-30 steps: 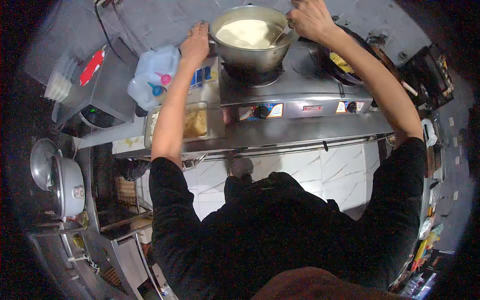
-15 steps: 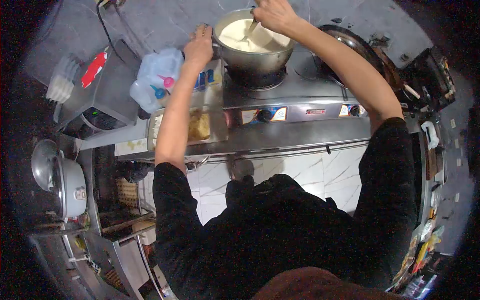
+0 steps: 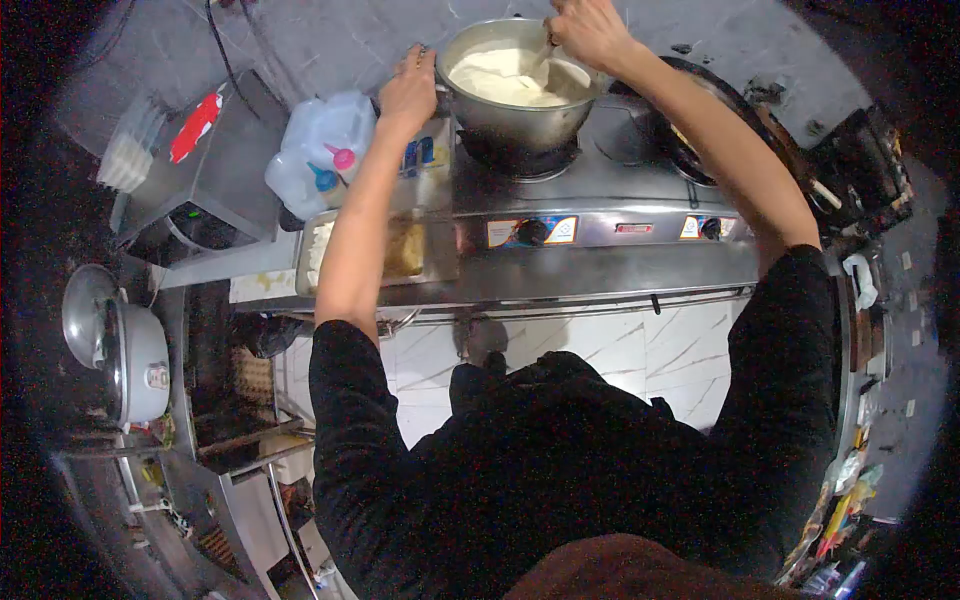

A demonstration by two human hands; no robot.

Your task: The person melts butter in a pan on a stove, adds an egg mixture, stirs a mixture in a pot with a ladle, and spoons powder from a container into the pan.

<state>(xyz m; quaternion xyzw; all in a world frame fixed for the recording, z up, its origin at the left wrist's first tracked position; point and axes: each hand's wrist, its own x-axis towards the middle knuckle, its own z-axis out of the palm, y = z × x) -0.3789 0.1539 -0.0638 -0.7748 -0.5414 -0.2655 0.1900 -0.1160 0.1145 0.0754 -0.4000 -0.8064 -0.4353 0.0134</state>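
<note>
A deep metal pot (image 3: 520, 122) of thick, creamy white mixture (image 3: 500, 76) stands on the left burner. My right hand (image 3: 590, 35) is closed round the handle of a spatula (image 3: 542, 68) at the pot's right rim. The spatula's lower end dips into the mixture. At the pot's left side, my left hand (image 3: 408, 95) grips its edge or side handle; the exact contact is hidden by the fingers.
A dark wok (image 3: 690, 90) sits on the right burner. Squeeze bottles (image 3: 343, 160), clear plastic containers (image 3: 325, 125) and a metal tray (image 3: 432, 262) of food lie beside my left forearm. A metal box-shaped appliance (image 3: 225, 190) stands farther left.
My right hand has swept the spatula right across the pot, and the mixture's surface has shifted. My left hand stays at the pot's left side. The whole view has shifted slightly.
</note>
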